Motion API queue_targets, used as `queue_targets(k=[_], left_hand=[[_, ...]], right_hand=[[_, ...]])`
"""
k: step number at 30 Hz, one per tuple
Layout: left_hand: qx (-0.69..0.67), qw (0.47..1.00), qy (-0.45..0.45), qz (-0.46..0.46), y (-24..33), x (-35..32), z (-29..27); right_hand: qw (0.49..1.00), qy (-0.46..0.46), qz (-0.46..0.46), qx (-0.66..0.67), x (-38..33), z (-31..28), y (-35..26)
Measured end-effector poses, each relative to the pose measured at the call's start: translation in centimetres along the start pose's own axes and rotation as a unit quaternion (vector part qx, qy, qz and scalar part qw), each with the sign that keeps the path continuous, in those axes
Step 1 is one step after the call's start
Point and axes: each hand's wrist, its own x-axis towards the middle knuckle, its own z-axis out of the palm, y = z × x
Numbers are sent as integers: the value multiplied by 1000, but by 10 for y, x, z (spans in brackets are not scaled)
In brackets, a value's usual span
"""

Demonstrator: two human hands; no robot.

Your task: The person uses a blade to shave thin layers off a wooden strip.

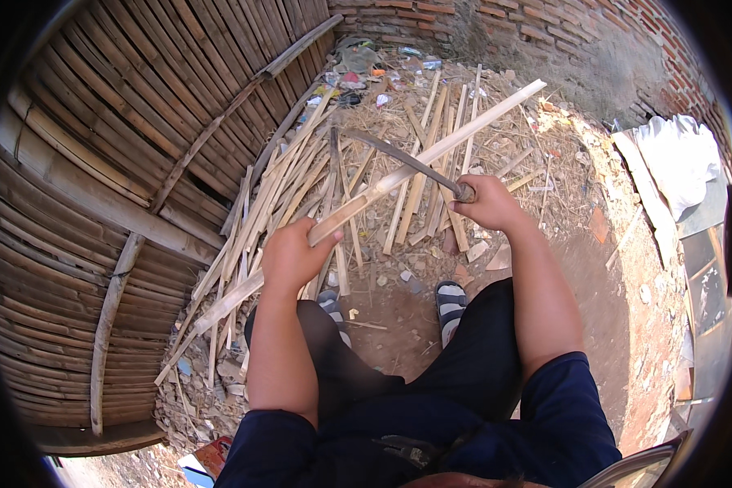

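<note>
A long split bamboo strip (488,120) slants from beside my left leg up toward the far right. My left hand (288,259) is closed around its lower part. In my right hand (490,203) is the handle of a machete (380,145), its dark blade pointing to the far left. The blade crosses the bamboo near the middle of the strip; whether it presses into it I cannot tell. Under and beyond both hands, many loose bamboo strips (289,191) lie piled on the ground.
A bamboo slat wall (150,98) rises close on the left, and a brick wall (537,28) stands at the back. Rubbish (358,77) lies in the far corner. White sacking (679,154) sits at the right. My sandalled feet (450,305) are on dirt ground between rubble pieces.
</note>
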Motion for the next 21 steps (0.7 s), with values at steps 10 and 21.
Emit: queue_targets(k=[10,21], left_hand=[[12,999,15,30,-6,0,6],[14,1000,12,14,-3,0,0]], right_hand=[[999,-27,-38,-14,2,5,-6],[988,79,124,57,3,-10,34]])
